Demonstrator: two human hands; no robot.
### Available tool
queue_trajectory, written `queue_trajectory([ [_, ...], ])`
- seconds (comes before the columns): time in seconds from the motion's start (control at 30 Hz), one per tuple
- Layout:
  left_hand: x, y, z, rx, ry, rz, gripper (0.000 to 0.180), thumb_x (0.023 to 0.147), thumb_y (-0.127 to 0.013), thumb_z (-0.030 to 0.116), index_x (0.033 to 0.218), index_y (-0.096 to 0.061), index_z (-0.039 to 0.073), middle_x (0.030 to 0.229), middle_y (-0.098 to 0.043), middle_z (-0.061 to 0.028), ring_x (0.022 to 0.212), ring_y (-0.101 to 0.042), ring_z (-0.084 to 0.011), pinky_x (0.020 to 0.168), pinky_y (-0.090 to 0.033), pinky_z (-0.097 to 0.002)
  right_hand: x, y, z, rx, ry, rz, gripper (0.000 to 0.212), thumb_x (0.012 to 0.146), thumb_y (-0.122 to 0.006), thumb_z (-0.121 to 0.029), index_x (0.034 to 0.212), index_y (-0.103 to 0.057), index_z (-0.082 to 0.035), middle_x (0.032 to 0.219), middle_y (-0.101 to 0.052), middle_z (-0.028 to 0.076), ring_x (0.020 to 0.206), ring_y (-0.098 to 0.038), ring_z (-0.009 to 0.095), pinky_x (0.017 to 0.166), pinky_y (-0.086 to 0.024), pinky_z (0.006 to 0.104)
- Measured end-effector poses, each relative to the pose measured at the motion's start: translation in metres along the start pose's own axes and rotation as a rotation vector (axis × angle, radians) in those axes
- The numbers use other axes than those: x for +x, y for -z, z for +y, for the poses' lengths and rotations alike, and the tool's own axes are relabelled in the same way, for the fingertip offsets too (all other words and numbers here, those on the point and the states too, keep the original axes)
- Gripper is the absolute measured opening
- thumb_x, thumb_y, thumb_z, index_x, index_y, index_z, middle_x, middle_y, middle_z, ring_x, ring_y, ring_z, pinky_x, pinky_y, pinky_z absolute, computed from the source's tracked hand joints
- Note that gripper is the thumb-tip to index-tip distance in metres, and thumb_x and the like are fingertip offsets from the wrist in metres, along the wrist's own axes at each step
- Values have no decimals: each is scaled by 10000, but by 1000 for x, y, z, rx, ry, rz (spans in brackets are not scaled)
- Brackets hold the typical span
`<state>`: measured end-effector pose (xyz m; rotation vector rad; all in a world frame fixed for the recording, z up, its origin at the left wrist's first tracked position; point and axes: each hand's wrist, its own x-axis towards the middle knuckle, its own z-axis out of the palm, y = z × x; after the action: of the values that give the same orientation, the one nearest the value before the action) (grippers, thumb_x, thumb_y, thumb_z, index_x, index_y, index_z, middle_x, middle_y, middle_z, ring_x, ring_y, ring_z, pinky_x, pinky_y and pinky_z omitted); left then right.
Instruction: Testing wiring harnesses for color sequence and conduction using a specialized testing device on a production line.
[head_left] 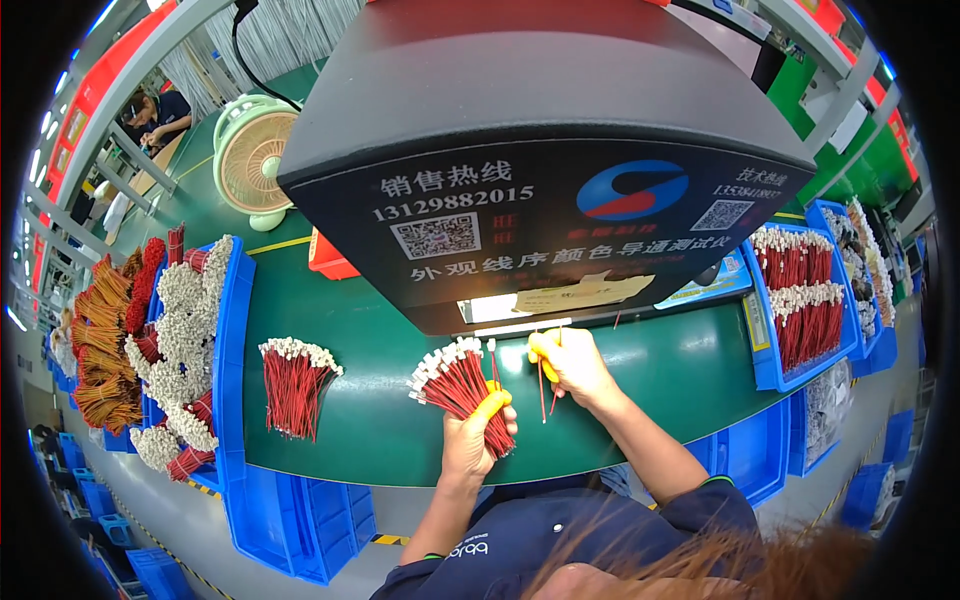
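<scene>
My left hand point(472, 437) is closed around a fanned bundle of red wires point(460, 390) with white connectors, held over the green table. One red wire point(494, 362) stands slightly apart at the bundle's right side. Right at the lit slot of a large dark machine point(640, 125), my right hand point(580, 368) pinches a couple of red wires point(542, 385), whose lower ends hang below the fingers. Those wires' upper ends are mostly hidden by the fingers. Yellow covers show on fingers of both hands. Another red wire bundle point(296, 395) lies on the table, left of my left hand.
Blue trays point(236, 350) at the left hold white-ended red bundles and orange wires. At the right, a blue bin point(765, 350) holds more red wire bundles. A green fan point(255, 165) and a red box point(330, 258) stand beyond. Far left, another person point(160, 115) sits working.
</scene>
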<state>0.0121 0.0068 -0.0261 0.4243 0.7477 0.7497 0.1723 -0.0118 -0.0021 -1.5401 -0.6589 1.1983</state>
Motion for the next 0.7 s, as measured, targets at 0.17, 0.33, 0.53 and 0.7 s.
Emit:
queue_trajectory([
  [0.17, -3, -4, 1, -56, 31, -5, 136, 764, -574, 16, 878, -499, 19, 729, -559, -100, 551, -547, -155, 426, -450, -252, -4, 0, -5, -57, -33, -41, 290, 794, -512, -238, 626, -552, -5, 419, -438, 14, 293, -351, 68, 297, -295, 197],
  [0.33, -1, -2, -2, -52, 16, -3, 133, 771, -565, 14, 885, -495, 13, 743, -565, -107, 563, -557, -165, 438, -470, -273, -23, -7, -8, -717, 402, 126, 282, 766, -596, -235, 888, -567, 17, 741, -537, 94, 661, -527, 143, 585, -428, 271],
  [0.53, 2, 0, -14, -87, -59, 25, 164, 781, -555, 25, 932, -500, -9, 759, -577, -110, 625, -591, -201, 563, -532, -334, -13, -9, -14, 12, -104, -236, 226, 830, -505, -192, 806, -544, 29, 689, -528, 68, 523, -512, 98, 421, -404, 208],
  [0.7, -7, -5, 0, -101, -4, 45, 97, 796, -558, 74, 877, -540, 23, 703, -576, -106, 526, -531, -158, 452, -438, -260, -1, 3, -3, 583, -179, -312, 181, 812, -486, -148, 766, -558, 11, 624, -521, 62, 371, -403, 71, 309, -322, 194],
])
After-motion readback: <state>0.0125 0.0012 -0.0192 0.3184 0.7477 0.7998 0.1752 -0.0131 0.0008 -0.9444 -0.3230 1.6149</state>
